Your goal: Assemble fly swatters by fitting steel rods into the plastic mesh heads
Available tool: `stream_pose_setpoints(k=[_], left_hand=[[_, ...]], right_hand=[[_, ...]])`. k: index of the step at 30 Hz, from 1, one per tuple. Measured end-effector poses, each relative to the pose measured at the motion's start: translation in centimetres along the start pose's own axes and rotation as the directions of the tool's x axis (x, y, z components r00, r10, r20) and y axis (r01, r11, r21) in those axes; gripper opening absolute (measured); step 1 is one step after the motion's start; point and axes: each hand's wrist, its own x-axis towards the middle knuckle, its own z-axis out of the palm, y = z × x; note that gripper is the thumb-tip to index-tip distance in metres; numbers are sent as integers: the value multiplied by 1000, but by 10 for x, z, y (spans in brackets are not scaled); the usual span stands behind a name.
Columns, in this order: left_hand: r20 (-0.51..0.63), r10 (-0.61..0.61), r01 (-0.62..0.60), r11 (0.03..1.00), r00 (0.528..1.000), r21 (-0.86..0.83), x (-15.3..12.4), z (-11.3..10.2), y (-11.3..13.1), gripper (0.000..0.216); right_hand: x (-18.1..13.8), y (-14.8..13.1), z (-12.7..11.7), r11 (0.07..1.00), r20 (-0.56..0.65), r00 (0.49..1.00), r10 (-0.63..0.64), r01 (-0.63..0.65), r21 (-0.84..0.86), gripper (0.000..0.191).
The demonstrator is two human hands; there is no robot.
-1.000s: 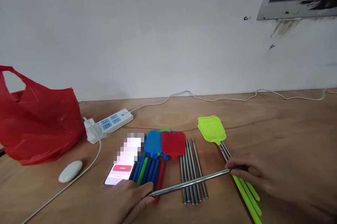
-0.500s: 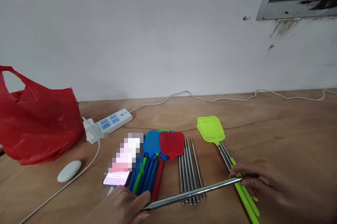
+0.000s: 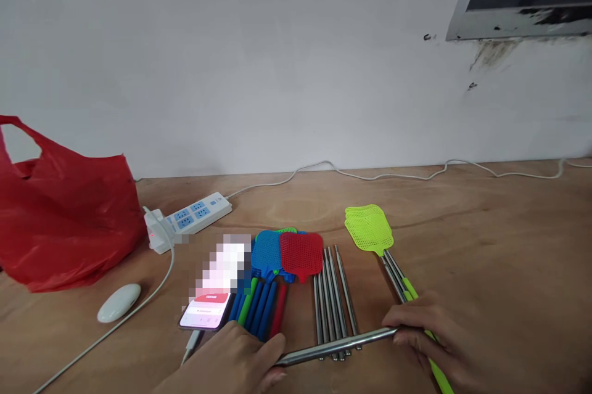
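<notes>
One wooden tabletop (image 3: 481, 227) fills the lower half of the view; clock directions run from the view's middle. Toward nine o'clock a red plastic carrier bag (image 3: 74, 221) stands upright, seemingly set aside to leave working room. At four, lime-green fly swatters (image 3: 369, 229) lie with their paddles stacked, perhaps grouped by colour. The left hand (image 3: 243, 354), just before seven, and the right hand (image 3: 428, 326), between four and five, each pinch thumb and fingers narrowly around opposite ends of a steel rod (image 3: 340, 344) near half past five; gripping both ends likely steadies it. It crosses above loose rods (image 3: 332, 289) laid side by side, probably for easy picking; whether they touch, I cannot tell. At eight sits a white power strip (image 3: 197, 221); past seven, a lit smartphone (image 3: 206, 312). Mesh swatter heads (image 3: 301, 253) overlap at six, beside coloured handle grips (image 3: 263, 304) before seven, apparently sorted by part. Smallest, a white oval device (image 3: 119, 303) rests farther out at eight.
</notes>
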Motion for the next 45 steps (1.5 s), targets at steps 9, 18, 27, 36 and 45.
stream_pose_setpoints(k=[9,18,27,36,45], left_hand=[[147,-28,23,999,989,34,22,-1,19,18],[155,15,2,994,988,-110,43,-6,17,32],[37,23,-15,980,999,-197,58,-15,11,31],[27,-44,45,999,999,-20,74,4,-11,32],[-64,-44,45,999,997,25,72,19,-18,34]], right_hand=[[10,-16,18,998,-30,999,-18,16,-68,32],[21,-5,-1,986,-99,993,58,-42,161,28],[43,11,-5,576,-393,814,427,90,812,41],[79,39,6,967,-552,793,256,-220,132,48],[84,36,12,889,-532,814,234,-401,-223,34]])
